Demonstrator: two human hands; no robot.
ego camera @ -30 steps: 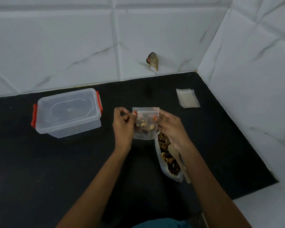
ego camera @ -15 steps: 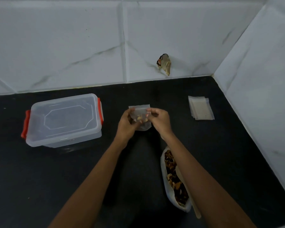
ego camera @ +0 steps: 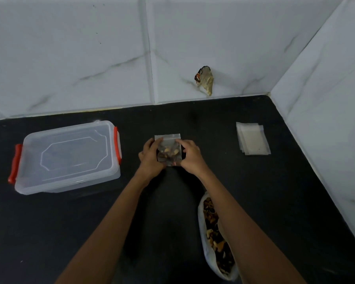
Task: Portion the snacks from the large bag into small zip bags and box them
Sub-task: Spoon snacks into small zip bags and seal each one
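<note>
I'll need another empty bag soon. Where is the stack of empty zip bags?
In the head view the stack of empty zip bags lies flat on the black counter at the right, near the tiled side wall.

Single head view, looking forward-down at black counter (ego camera: 49, 232), near wall corner

Remote check, head view. I log two arms of one person. The left forearm (ego camera: 111, 218) is bare along its whole visible length, slim and even in outline. The right forearm (ego camera: 246, 226) is likewise bare down to the wrist. The left hand (ego camera: 151, 158) and right hand (ego camera: 191, 158) are bare and slender. Finer surface detail on either hand is too blurred for me to judge.
</note>
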